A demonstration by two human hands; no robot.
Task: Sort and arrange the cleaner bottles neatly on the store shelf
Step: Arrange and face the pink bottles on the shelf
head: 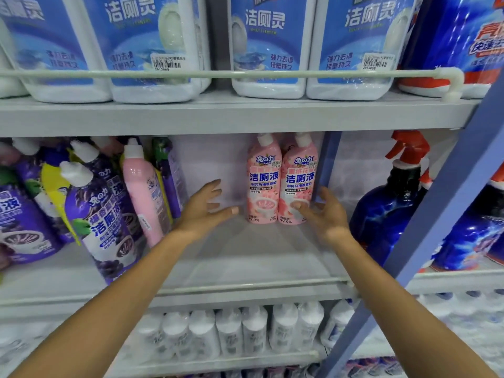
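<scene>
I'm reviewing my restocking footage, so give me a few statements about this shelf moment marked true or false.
1. Two pink bottles stand upright side by side on the middle shelf. True.
2. The left hand grips a purple bottle. False: it is open and holds nothing, just left of the pink pair.
3. A third pink bottle leans among the purple bottles. True.
4. The red-trigger spray bottle stands on the top shelf. False: it is at middle level, right of the blue post.
</scene>
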